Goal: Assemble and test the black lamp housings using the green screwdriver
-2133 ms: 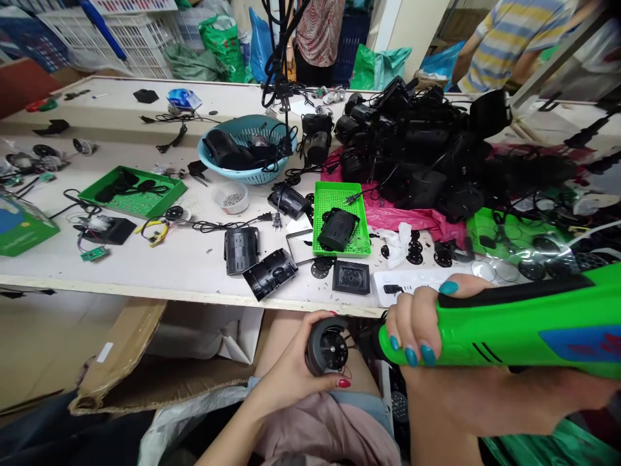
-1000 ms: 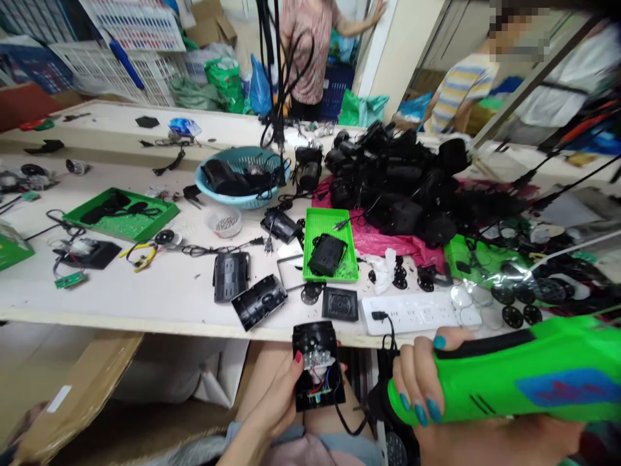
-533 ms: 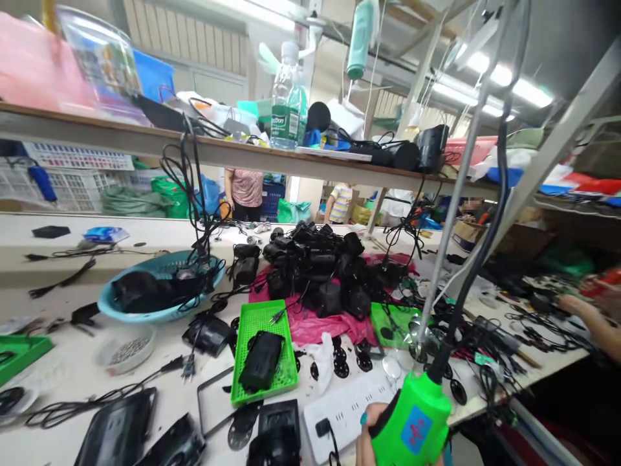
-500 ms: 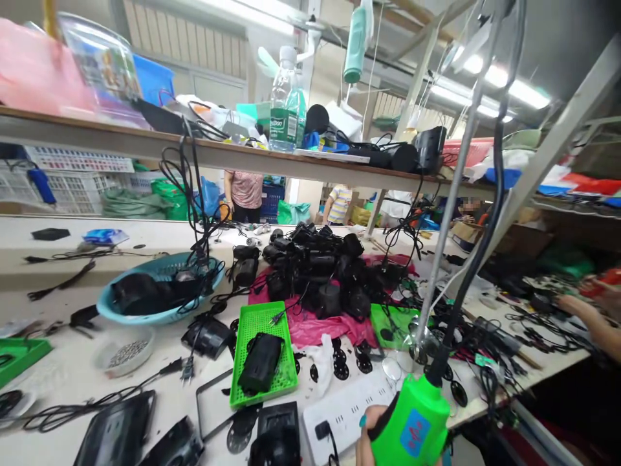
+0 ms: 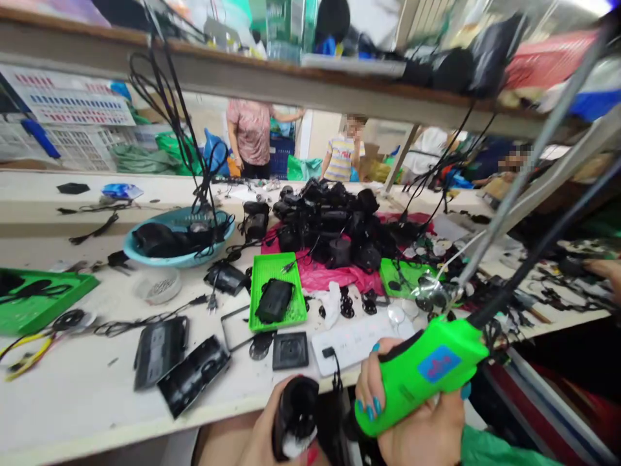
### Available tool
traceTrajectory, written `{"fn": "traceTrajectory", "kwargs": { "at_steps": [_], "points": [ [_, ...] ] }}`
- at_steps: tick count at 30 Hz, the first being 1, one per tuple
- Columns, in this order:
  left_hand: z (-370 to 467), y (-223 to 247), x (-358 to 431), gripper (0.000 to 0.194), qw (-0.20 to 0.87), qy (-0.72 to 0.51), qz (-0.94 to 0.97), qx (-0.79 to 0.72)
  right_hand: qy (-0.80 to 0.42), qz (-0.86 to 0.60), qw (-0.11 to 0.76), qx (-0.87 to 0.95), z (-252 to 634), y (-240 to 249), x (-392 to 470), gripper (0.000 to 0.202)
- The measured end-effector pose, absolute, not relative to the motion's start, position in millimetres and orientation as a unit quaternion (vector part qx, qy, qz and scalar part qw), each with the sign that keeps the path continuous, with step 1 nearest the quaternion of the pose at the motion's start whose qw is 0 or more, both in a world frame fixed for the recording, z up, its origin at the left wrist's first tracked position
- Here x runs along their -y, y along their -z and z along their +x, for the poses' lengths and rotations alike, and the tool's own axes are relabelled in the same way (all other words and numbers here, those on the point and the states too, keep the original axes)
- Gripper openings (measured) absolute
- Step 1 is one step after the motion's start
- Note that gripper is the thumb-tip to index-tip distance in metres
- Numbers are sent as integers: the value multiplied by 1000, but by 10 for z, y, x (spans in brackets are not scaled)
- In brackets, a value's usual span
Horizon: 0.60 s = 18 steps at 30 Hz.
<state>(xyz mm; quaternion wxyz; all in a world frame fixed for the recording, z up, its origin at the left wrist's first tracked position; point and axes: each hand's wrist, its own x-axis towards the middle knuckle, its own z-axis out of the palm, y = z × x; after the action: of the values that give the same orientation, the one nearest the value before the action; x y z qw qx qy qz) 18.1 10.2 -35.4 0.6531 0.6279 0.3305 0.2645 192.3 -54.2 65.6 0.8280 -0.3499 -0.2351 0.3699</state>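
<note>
My left hand (image 5: 259, 433), at the bottom centre, is wrapped round a black hollow plastic housing (image 5: 288, 404) whose open end faces up; something pale shows inside it. My right hand (image 5: 417, 437) grips a bright green electric screwdriver (image 5: 412, 385) with a blue label. Its black nose points down-left, close beside the housing, and its cord runs up to the right. I cannot make out the bit. On the bench edge beyond them lie a square black part (image 5: 290, 351), a white power strip (image 5: 347, 343) and two black casing halves (image 5: 196, 375).
A green tray (image 5: 255, 291) bears a black casing. Behind it black units (image 5: 334, 213) are heaped on pink cloth (image 5: 310, 272). A blue basin (image 5: 145, 260), a bowl of small metal parts (image 5: 155, 285) and pliers (image 5: 32, 362) are at left. A metal pole (image 5: 514, 188) slants at right.
My view has tilted down. The screwdriver has swung from upright to slanting, nose down-left. My left hand with the black housing has come into view.
</note>
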Motion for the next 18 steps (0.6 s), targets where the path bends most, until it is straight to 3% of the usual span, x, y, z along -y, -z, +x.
{"fn": "traceTrajectory", "kwargs": {
  "at_steps": [2, 18],
  "points": [
    [162, 390, -51, 78, 635, -241, 656, -329, -336, -366, 837, 230, 1885, -748, 524, 66],
    [87, 375, 106, 73, 623, -222, 687, -301, -335, -383, 818, 267, 1590, -826, 330, 62]
  ]
}}
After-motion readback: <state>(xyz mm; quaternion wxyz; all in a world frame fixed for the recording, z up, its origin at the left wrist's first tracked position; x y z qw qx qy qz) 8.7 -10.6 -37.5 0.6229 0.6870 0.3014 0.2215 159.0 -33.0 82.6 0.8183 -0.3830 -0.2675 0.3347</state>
